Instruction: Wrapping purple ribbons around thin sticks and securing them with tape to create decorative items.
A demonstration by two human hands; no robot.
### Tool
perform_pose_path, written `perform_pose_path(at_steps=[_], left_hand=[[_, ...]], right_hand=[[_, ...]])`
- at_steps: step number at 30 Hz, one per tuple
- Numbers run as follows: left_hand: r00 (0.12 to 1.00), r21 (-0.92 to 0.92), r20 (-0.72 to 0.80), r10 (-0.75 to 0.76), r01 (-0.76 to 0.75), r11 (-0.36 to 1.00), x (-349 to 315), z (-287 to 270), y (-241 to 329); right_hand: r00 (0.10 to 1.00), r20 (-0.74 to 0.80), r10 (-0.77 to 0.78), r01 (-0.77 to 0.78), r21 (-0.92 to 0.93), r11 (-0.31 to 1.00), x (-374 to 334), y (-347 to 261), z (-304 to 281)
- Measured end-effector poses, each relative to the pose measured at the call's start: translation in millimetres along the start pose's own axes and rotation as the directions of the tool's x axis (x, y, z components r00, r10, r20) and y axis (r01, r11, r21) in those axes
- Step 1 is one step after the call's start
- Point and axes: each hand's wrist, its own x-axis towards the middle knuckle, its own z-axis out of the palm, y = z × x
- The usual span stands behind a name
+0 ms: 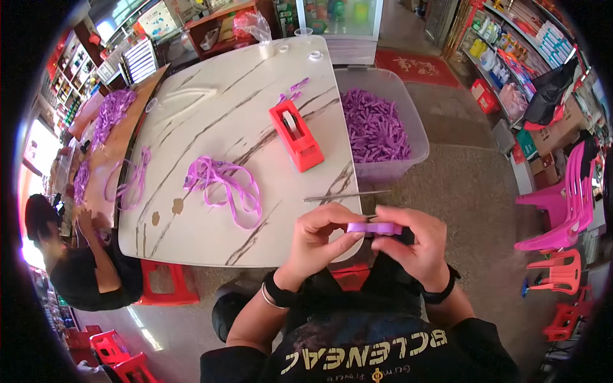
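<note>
Between the fingertips of both hands, over the near right edge of the table, is a small folded purple strap (373, 228). My left hand (324, 236) pinches its left end. At the right end, my right hand (412, 239) has thumb and fingers closed on it. Just beyond my hands lies a thin metal rod-like tool (347, 196), jutting past the table edge. A red tape dispenser (296, 137) stands farther back. Loose loops of purple strap (223, 185) lie to the left. A few small purple pieces (294, 90) rest behind the dispenser.
A clear plastic bin (418, 143) full of folded purple strips adjoins the right side of the marble-patterned table (211, 121). At far left, another person (96, 268) sits by a wooden table (143, 96) with purple straps. Pink chairs (562, 204) and shelves stand right.
</note>
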Motion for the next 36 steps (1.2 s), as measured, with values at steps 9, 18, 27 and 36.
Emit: perform_pose_path(at_steps=[9, 18, 27, 36], left_hand=[[0.995, -0.024, -0.051, 0.090, -0.091, 0.996, 0.4, -6.4, -4.5], [0.988, -0.070, -0.044, 0.149, -0.152, 0.986, -2.9, -21.9, -16.0], [0.989, -0.110, 0.002, 0.150, -0.149, 0.983, 1.4, -35.6, -21.0], [0.973, -0.020, 0.049, 0.225, -0.224, 0.974, 2.2, -45.6, -14.8]], right_hand=[[0.999, 0.041, 0.017, -0.014, -0.080, 0.997, 4.7, 2.1, 7.1], [0.993, -0.102, -0.052, 0.049, -0.032, 0.998, 19.3, 3.0, 35.1], [0.998, -0.022, 0.059, -0.061, -0.083, 0.995, 17.1, 2.3, 40.5], [0.942, -0.102, 0.319, -0.283, 0.266, 0.922, 12.1, -12.5, 60.4]])
